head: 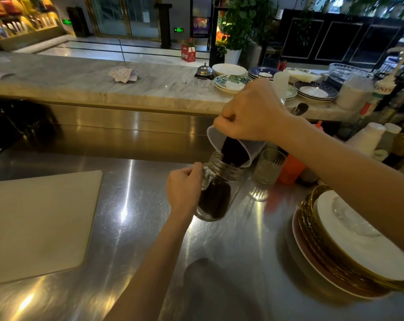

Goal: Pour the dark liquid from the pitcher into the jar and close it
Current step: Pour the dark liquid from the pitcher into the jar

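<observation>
A clear glass jar (pixel 216 195) with a threaded open mouth stands tilted on the steel counter, partly filled with dark liquid. My left hand (pixel 184 188) grips its left side. Above it, my right hand (pixel 252 112) holds a translucent plastic pitcher (pixel 233 147) tipped steeply toward me and to the left, its rim over the jar's mouth. Dark liquid fills the pitcher's lower side and runs into the jar. No lid for the jar is in sight.
A pale cutting board (pixel 38 223) lies at left on the steel counter (pixel 150 228). A stack of gold-rimmed plates (pixel 349 246) sits at right. A ribbed glass (pixel 268 166) and an orange cup (pixel 291 169) stand just behind the jar. Dishes and bottles crowd the marble ledge (pixel 80 77).
</observation>
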Demonstrator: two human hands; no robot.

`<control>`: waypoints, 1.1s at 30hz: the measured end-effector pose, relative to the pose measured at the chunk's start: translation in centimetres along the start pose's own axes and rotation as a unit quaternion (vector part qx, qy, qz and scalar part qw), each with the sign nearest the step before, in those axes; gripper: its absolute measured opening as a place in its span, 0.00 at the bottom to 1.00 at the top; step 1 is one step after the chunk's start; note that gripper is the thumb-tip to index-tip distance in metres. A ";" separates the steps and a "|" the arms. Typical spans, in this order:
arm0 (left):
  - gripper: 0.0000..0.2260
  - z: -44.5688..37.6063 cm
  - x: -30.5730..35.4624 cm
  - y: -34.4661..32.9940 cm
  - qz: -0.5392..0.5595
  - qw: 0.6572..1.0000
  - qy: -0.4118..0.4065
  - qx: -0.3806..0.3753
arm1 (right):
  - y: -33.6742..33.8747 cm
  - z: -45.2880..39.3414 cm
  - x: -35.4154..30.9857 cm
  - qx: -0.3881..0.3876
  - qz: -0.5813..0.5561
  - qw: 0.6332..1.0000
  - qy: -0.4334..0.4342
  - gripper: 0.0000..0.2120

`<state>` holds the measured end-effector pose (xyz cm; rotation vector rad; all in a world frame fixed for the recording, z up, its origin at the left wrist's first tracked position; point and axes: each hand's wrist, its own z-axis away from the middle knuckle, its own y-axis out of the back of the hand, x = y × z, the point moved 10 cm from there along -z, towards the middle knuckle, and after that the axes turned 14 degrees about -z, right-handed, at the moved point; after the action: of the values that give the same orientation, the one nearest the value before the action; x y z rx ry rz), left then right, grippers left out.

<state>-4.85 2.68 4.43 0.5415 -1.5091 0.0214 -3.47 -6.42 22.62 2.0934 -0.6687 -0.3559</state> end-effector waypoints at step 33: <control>0.23 0.1 0.2 0.0 -0.010 1.000 0.001 0.003 | 0.5 0.1 -0.2 0.013 0.007 1.000 0.014 0.21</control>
<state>-4.88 2.56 4.62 0.5618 -1.5029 0.0115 -3.90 -6.61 22.95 2.1135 -0.6740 -0.3109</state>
